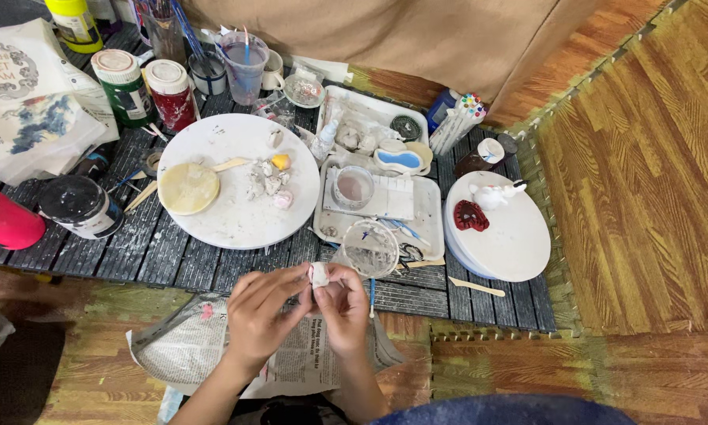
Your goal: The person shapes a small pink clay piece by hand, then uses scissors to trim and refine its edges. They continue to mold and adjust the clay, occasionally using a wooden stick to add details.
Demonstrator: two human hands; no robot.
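I am pinching a small white clay piece (319,275) between my left hand (264,311) and right hand (343,303), above the newspaper (182,346).

**Operator:** Which packages and labels do you see?

**Guide:** You see a white printed bag (27,98) at far left, labelled green (123,86) and red (171,94) jars behind the round board, and a black jar with white label (82,207) lying left.
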